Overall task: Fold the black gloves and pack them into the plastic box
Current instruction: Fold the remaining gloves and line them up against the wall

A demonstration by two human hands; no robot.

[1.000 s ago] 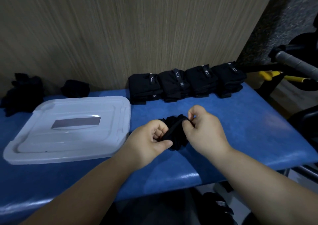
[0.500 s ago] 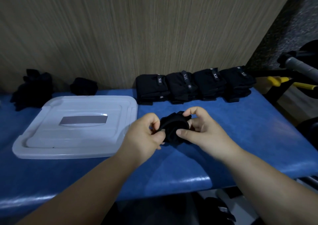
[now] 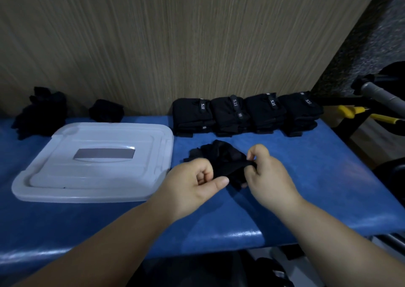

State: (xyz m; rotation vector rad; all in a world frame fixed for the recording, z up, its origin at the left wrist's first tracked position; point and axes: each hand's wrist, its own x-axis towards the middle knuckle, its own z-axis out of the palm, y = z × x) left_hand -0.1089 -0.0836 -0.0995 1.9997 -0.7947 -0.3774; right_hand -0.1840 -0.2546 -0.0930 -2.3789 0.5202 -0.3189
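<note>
Blue padded bench [image 3: 285, 199], set against a wood-grain wall panel [image 3: 175, 45]; dim light.

1. Plastic box [image 3: 43, 188]: pale, on the left half of the bench. Lid [image 3: 98, 172] is on, so the contents cannot be seen.
2. Folded bundles [image 3: 245, 113]: four, black, each with a tagged strap. They stand side by side in a row along the far edge, right of the box and touching the wall.
3. Loose heap [image 3: 39, 113]: black, unfolded, at the far left corner.
4. Small black bundle [image 3: 106, 110]: just beside the heap, behind the box. Whether it is folded cannot be told.
5. Black glove [image 3: 221, 157]: crumpled, lying mid-bench, near the box's right side and in front of the row.
6. Left hand [image 3: 192, 183]: fingers curled in, thumb out against the glove's near left edge, pinching the fabric there.
7. Right hand [image 3: 267, 174]: thumb and forefinger nip a band of the glove at its right side; the other fingers are tucked under.
8. Yellow-handled tool [image 3: 359, 113]: off the bench, beyond its far right corner.

Progress, as judged: folding is partly done, with four bundles ready and one glove in work. The heap is left to fold, and no packing shows, since the box is closed and needs opening first.
</note>
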